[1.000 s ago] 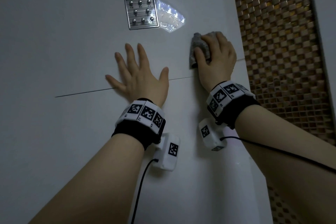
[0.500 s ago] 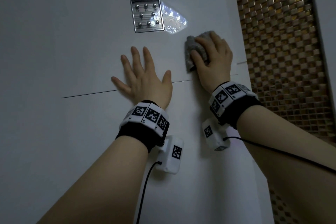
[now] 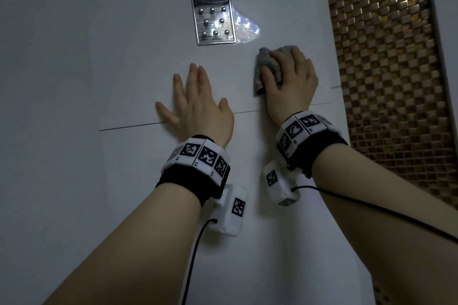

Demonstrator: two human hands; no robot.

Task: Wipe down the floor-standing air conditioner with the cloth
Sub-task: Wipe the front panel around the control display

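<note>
Cloth (image 3: 268, 69) bunched under right hand (image 3: 290, 84) on air conditioner (image 3: 138, 57).

Crumpled grey cloth (image 3: 266, 67) bunched against upright white air conditioner (image 3: 138, 57) front, near its right edge.

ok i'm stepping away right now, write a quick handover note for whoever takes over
Left hand: open, flat on the air conditioner front, lying across the seam.
Right hand: grips the grey cloth, bunched and pressed to the front, just below and right of the control panel.
Done: wiping is under way in the middle of the front; which areas are already clean cannot be told.
Left: probably the rest of the front, the control panel and the sides.
</note>
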